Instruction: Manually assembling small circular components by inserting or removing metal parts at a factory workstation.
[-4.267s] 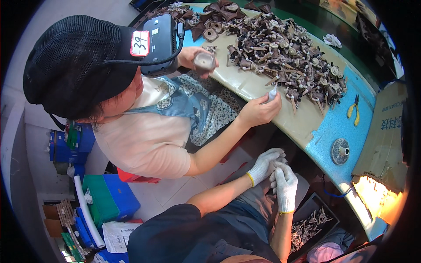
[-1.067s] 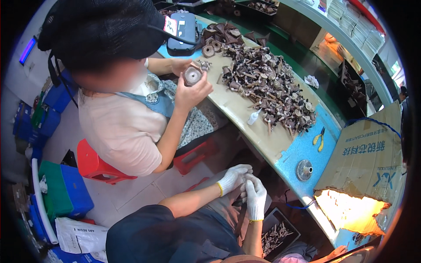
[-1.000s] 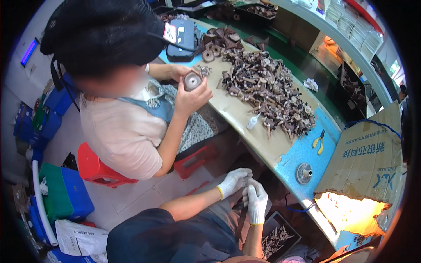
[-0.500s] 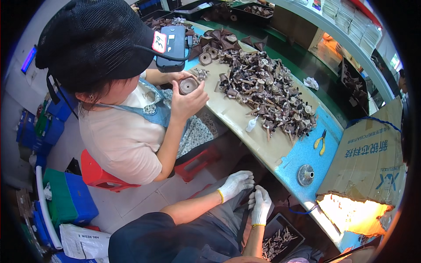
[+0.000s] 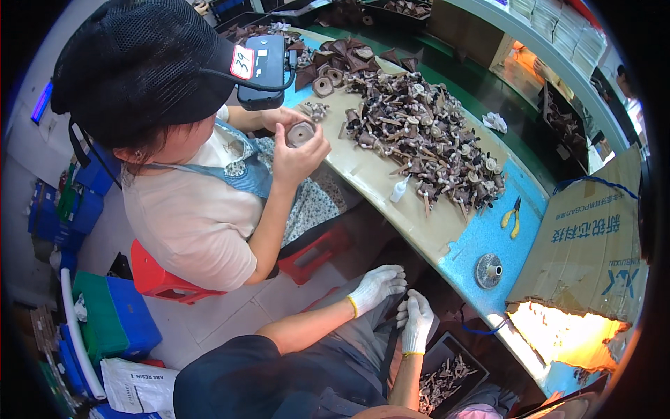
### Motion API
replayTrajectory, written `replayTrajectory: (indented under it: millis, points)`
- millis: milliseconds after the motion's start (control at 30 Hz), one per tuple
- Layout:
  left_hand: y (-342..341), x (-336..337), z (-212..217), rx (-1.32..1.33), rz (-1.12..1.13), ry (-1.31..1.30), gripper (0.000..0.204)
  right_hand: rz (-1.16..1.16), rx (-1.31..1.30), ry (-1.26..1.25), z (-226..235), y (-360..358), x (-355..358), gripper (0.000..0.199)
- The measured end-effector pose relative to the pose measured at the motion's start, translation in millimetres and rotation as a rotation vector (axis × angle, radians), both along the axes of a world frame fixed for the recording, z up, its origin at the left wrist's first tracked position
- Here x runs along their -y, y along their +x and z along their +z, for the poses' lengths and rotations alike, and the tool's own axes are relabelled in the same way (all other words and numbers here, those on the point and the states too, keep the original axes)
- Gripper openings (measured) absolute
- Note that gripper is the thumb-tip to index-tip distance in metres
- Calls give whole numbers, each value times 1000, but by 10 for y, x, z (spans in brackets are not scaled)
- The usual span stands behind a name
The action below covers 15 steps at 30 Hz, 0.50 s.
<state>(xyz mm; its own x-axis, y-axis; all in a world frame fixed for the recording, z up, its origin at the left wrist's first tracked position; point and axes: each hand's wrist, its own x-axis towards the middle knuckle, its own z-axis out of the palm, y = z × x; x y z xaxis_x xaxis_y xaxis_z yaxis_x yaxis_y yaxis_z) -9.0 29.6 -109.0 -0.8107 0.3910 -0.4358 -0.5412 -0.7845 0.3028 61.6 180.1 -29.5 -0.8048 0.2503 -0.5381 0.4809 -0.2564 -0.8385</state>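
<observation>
- A worker's white-gloved left hand (image 5: 377,288) and right hand (image 5: 417,320) were held just beside each other, fingers curled; whether either gripped anything could not be told.
- Small pale-brown pieces (image 5: 447,383) lay in a black tray (image 5: 470,354) near the right hand.
- A seated co-worker (image 5: 199,209) held a brown cup-shaped part (image 5: 300,135) at the counter (image 5: 363,171).
- A heap of parts (image 5: 426,136) covered it, beside a white bottle (image 5: 399,190).

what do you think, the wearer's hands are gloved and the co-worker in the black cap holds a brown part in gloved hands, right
Not quite: the head view shows the co-worker's hands bare, not gloved, holding the brown part. The wearer's left hand and right hand are gloved, as you say.
</observation>
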Motion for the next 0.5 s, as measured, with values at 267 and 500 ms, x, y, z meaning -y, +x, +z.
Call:
replayTrajectory:
  millis: [267,500]
  points:
    - [18,-6,-19,6,11,2,30,23,18,18,9,22,17,32]
    - [26,2,57,11,7,-16,30,30,16,20,-44,47,26,32]
